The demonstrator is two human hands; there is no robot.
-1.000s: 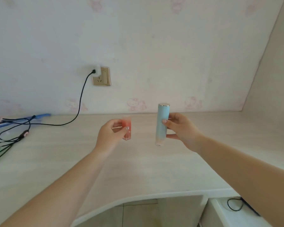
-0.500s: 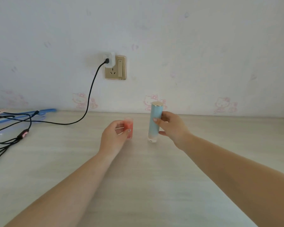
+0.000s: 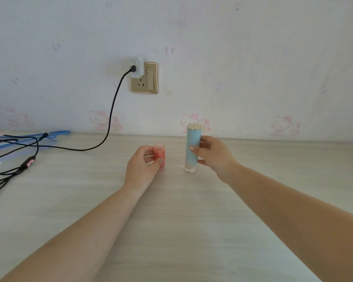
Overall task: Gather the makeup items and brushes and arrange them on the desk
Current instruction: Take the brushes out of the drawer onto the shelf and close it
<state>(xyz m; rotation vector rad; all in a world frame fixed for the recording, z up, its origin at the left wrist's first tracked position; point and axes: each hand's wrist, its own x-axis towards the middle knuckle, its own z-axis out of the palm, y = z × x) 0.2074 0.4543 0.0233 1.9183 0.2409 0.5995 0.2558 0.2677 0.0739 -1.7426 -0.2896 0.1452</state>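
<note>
The blue tube point(image 3: 192, 148) stands upright on the counter point(image 3: 171, 220) near the wall, the right hand point(image 3: 213, 154) with its grip wrapped round its middle. Just beside it on the left, the pink tube point(image 3: 159, 156) stands upright, pinched in the left hand point(image 3: 143, 165). A black cable point(image 3: 112, 110) runs from the socket point(image 3: 144, 78) across the counter's left side.

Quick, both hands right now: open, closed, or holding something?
Left hand: closed round the small red bottle, upright on the desk.
Right hand: closed round the tall blue tube, upright on the desk.
</note>
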